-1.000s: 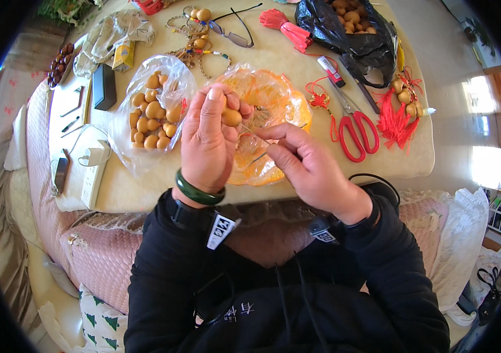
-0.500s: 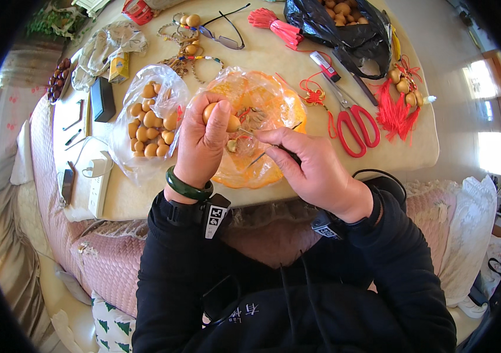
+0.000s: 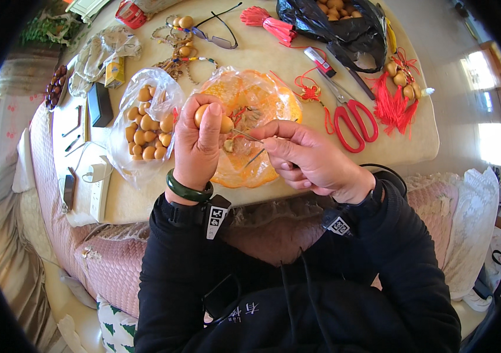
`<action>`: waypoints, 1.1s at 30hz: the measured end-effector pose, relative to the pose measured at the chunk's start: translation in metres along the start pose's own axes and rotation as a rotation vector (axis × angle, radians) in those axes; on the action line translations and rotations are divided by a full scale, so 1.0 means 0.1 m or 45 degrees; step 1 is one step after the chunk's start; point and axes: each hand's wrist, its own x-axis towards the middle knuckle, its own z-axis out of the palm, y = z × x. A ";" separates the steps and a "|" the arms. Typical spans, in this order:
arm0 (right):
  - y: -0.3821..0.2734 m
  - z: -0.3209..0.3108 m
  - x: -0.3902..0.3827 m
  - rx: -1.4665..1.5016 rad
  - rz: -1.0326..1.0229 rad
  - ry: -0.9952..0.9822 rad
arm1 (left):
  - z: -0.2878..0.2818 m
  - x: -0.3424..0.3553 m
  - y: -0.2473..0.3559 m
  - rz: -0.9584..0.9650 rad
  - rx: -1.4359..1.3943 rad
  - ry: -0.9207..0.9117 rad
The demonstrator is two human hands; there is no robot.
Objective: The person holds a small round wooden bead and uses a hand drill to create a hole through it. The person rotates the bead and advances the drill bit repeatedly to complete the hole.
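My left hand (image 3: 194,144) is closed around a small tan gourd (image 3: 225,124), thumb lying along its side and the narrow end facing right. A thin metal pick (image 3: 245,135) runs from that end to the fingertips of my right hand (image 3: 309,154), which pinch it. A second dark, thin rod (image 3: 255,157) sticks out below the right fingers; its other end is hidden by the hand. Both hands are over an orange basin (image 3: 244,177) lined with clear plastic, where small pale bits lie. To the left, a clear plastic bag (image 3: 171,97) holds several similar gourds.
Red-handled scissors (image 3: 356,126), a red knotted cord (image 3: 310,91) and red tassels (image 3: 394,109) lie on the right. Behind are a black bag (image 3: 344,29) of gourds, a pink tassel bundle (image 3: 268,25) and sunglasses (image 3: 221,41). A power strip (image 3: 100,191) sits near the left edge.
My right hand has turned and its fingers have curled in, drawn slightly back along the pick. My left hand still holds the gourd, almost in place.
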 end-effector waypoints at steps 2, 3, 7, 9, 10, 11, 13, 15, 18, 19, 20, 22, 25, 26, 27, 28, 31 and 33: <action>0.05 -0.01 0.06 -0.443 -0.394 0.051 | -0.01 0.01 -0.01 0.024 0.092 -0.003; 0.09 0.00 0.11 -0.864 -0.757 0.138 | -0.02 0.01 -0.01 0.049 0.161 -0.005; 0.20 -0.02 0.10 -1.803 -1.099 0.413 | -0.05 0.04 -0.03 -0.063 0.224 -0.031; 0.21 -0.02 0.07 -1.907 -1.050 0.405 | -0.06 0.05 -0.03 -0.101 0.193 -0.066; 0.20 -0.02 0.06 -1.923 -1.097 0.429 | -0.07 0.05 -0.02 -0.149 0.190 -0.061; 0.18 -0.01 0.05 -1.643 -0.985 0.350 | -0.07 0.05 -0.02 -0.124 0.157 -0.082; 0.11 -0.02 0.06 -1.072 -0.704 0.199 | -0.08 0.04 -0.01 -0.154 0.121 -0.079; 0.04 -0.05 0.06 -0.238 -0.192 0.025 | -0.09 0.03 0.01 -0.027 0.134 -0.089; 0.01 -0.09 0.04 -0.241 -0.179 -0.004 | -0.09 0.03 0.02 0.024 0.168 -0.089; 0.07 -0.06 0.09 -0.704 -0.548 0.076 | -0.09 0.03 0.02 0.030 0.172 -0.071; 0.10 -0.05 0.10 -1.162 -0.729 0.179 | -0.09 0.03 0.02 -0.080 0.140 -0.057; 0.17 -0.04 0.07 -1.741 -1.017 0.322 | -0.09 0.04 0.01 -0.291 0.063 -0.001; 0.18 -0.03 0.08 -1.833 -1.145 0.367 | -0.08 0.05 0.00 -0.300 0.118 0.011; 0.18 -0.02 0.10 -1.729 -1.178 0.348 | -0.08 0.05 0.00 -0.167 0.196 -0.007; 0.14 -0.04 0.08 -1.299 -0.808 0.305 | -0.08 0.05 -0.01 -0.071 0.276 -0.003; 0.09 -0.06 0.05 -0.864 -0.443 0.257 | -0.08 0.05 -0.01 -0.001 0.359 0.002; 0.09 -0.04 0.05 -0.781 -0.330 0.220 | -0.07 0.05 -0.02 -0.350 -0.032 0.069; 0.13 -0.01 0.05 -1.358 -0.803 0.285 | -0.07 0.05 -0.02 -0.024 0.346 0.065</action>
